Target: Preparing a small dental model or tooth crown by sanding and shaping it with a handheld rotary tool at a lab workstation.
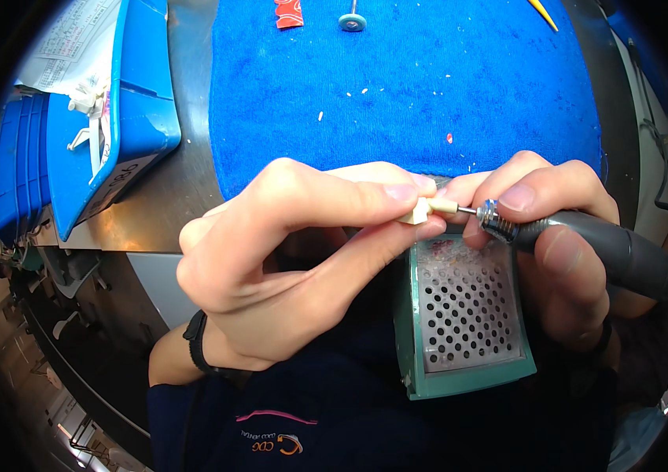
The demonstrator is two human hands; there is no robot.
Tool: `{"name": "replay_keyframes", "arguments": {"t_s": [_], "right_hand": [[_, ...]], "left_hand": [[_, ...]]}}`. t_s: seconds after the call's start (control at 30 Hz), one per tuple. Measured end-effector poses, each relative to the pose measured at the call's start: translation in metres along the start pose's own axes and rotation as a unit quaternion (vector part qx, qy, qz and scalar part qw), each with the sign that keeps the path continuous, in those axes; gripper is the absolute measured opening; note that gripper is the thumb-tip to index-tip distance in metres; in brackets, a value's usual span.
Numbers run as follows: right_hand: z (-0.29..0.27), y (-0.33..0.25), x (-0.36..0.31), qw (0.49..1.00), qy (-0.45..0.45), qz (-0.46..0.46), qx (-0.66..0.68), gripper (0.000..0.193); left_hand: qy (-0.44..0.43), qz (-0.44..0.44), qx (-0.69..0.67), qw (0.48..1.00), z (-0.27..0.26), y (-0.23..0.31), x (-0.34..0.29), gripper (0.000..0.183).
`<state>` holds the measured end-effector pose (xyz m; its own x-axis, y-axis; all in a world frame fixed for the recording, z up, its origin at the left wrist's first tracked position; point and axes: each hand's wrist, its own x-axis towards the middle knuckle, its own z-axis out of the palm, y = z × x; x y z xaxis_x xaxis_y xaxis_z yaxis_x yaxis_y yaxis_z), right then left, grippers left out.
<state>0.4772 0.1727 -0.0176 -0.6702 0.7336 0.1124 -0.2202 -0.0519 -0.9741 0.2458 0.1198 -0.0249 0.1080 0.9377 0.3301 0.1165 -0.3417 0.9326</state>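
Head view here, looking straight down at both hands meeting dead center over the tabletop (192,169). The left hand (287,259) has its grip pinched on a small cream-colored piece (415,212), thumb and forefinger pressed together around it, so the piece sits right in the middle of the frame, just past the near edge of the blue towel (404,71). The right hand (554,236) comes in from 3 o'clock with its grip wrapped around a grey rotary handpiece (585,236), and the tool's pale tip (444,207) is touching the piece. Right below, at about 5 o'clock, there's a teal tray with a perforated metal plate (467,311). Up at 12 o'clock on the towel lies a small grinding wheel on a shank (352,21), with a red scrap (288,13) just beside it. Off at 10 o'clock is a blue plastic bin (141,110) with papers and white bits inside. Black band on the left wrist (195,342).
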Motion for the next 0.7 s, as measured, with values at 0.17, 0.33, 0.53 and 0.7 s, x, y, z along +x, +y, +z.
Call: {"name": "replay_keyframes", "arguments": {"t_s": [0.17, 0.33, 0.53, 0.7], "right_hand": [[-0.0005, 0.0026, 0.0001, 1.000, -0.005, -0.020, 0.014, 0.031], [-0.0007, -0.0007, -0.0017, 1.000, -0.013, 0.006, 0.014, 0.033], [-0.0031, -0.0004, 0.0000, 1.000, -0.028, -0.008, 0.006, 0.036], [-0.0037, -0.0012, 0.0004, 1.000, -0.020, 0.005, -0.013, 0.037]], "left_hand": [[0.021, -0.027, -0.030, 0.999, 0.0032, 0.0013, -0.0003, 0.038], [0.020, -0.035, -0.014, 0.999, 0.0033, 0.0033, 0.0009, 0.037], [0.026, -0.045, -0.022, 0.998, 0.0034, 0.0038, 0.0010, 0.038], [0.019, -0.050, -0.015, 0.998, 0.0024, 0.0055, 0.0016, 0.039]]}}
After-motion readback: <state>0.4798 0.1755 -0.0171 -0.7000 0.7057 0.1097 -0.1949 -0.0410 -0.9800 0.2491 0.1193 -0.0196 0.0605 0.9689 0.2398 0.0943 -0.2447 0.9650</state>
